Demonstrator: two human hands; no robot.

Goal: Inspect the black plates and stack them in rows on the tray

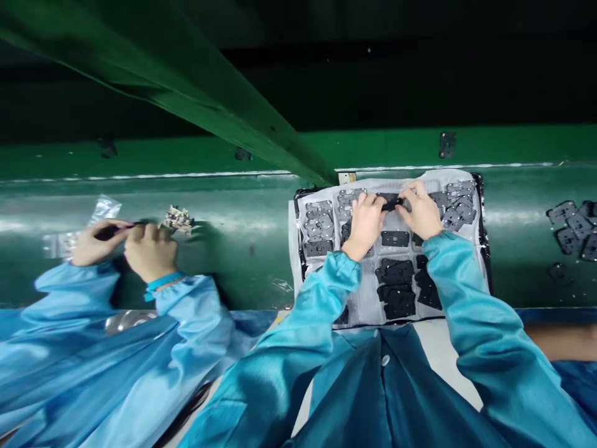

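1. Hands meet at upper centre of frame: left hand (pixel 366 221) and right hand (pixel 422 211) each grip one end of a black flat part (pixel 390 202), fingers closed on it.
2. Black flat part is held over the far row of the tray (pixel 366 298), which carries stacks of similar black pieces.
3. Tray lies on the green counter (pixel 247 249); loose black pieces (pixel 571 227) lie at the right edge.
4. A co-worker's hand (pixel 149 249) at left is near small pale pieces (pixel 177 219).

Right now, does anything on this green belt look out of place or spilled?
Yes. Several black flat parts lie loose and overlapping on the green belt, right of the tray, whereas the others sit inside its compartments.
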